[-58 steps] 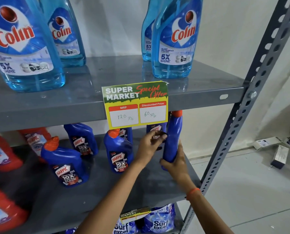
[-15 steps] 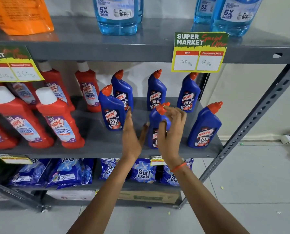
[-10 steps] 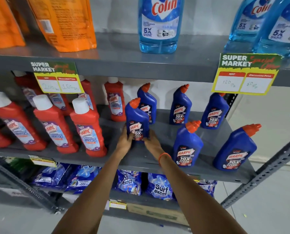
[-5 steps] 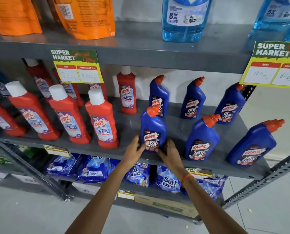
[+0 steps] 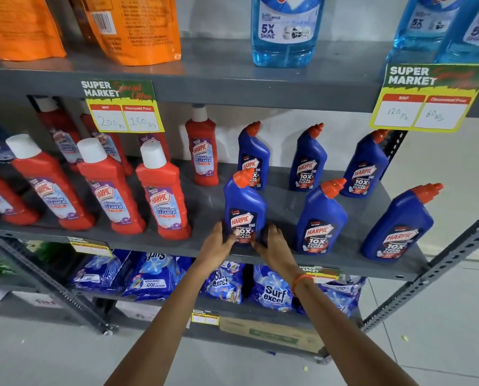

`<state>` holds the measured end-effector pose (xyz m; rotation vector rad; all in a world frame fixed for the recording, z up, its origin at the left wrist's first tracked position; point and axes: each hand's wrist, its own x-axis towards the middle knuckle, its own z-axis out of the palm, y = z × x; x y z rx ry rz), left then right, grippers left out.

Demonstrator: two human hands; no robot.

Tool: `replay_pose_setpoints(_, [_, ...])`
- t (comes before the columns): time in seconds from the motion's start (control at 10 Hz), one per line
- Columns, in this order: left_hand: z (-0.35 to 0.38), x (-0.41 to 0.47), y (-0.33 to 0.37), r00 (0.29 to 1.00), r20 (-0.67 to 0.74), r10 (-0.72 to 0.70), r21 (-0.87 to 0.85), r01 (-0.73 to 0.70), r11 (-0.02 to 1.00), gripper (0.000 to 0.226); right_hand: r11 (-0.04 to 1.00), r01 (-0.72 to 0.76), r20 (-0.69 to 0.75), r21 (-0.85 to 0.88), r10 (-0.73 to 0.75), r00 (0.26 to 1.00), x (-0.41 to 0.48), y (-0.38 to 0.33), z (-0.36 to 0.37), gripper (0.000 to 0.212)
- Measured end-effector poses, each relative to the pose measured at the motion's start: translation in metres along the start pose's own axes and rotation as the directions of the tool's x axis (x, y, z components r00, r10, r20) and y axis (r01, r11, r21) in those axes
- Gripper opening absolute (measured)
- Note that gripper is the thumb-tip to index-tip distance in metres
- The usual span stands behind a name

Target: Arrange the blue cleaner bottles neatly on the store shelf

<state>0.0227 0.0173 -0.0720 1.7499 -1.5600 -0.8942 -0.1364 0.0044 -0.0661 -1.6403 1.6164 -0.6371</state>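
Note:
Several blue Harpic bottles with orange caps stand on the grey middle shelf (image 5: pixel 204 201). The front left blue bottle (image 5: pixel 243 203) stands upright near the shelf's front edge, label facing me. My left hand (image 5: pixel 218 242) grips its lower left side and my right hand (image 5: pixel 273 243) grips its lower right side. To its right in the front row stand a second blue bottle (image 5: pixel 320 218) and a third blue bottle (image 5: pixel 398 224). Three more blue bottles stand in the back row, one of them behind the held one (image 5: pixel 253 153).
Red Harpic bottles (image 5: pixel 160 196) fill the shelf's left half, the nearest one close to my left hand. Price tags (image 5: pixel 424 98) hang from the upper shelf, which carries light blue Colin bottles (image 5: pixel 284 32) and orange pouches (image 5: pixel 132 26). Surf Excel packs (image 5: pixel 271 293) lie below.
Both hands have stayed on the base of the front left blue bottle, closing a little tighter around it. The view has shifted slightly; the other bottles have not moved.

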Motion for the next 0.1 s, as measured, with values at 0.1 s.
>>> replay_pose_setpoints(0.1, [-0.0066,-0.0095,0.0183,0.996,-0.043,-0.083,0.219,0.091,0.971,0.040,0.998,-0.051,0.024,-0.035,0.052,0.998,-0.0067,-0.0080,-0.0110,0.050])
